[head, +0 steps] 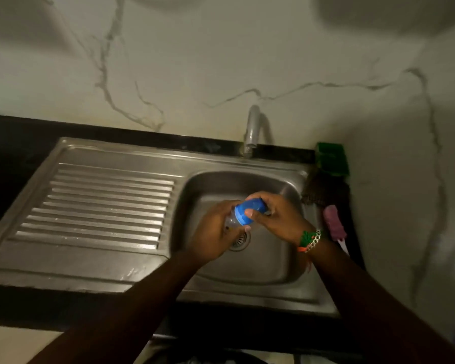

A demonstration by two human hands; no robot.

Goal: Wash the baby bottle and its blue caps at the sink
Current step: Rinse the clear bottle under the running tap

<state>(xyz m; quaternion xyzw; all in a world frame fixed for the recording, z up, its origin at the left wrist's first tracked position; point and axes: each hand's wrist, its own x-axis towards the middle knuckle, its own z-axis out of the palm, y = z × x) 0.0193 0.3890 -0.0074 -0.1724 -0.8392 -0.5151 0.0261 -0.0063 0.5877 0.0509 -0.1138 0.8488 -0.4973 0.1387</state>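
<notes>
Left hand (212, 233) grips bottle (231, 221), right hand (279, 218) grips blue cap (248, 210), over sink (260, 269)

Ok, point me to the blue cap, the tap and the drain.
blue cap (248, 209), head view, on its side wall.
tap (252, 127), head view, on the curved spout.
drain (240, 241), head view, on the strainer's visible right part.

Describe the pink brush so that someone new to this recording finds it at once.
Start at the steel sink and go to the dark counter along its right rim. The pink brush lies there, nearer than the green sponge in the corner. It is the only pink thing.
</notes>
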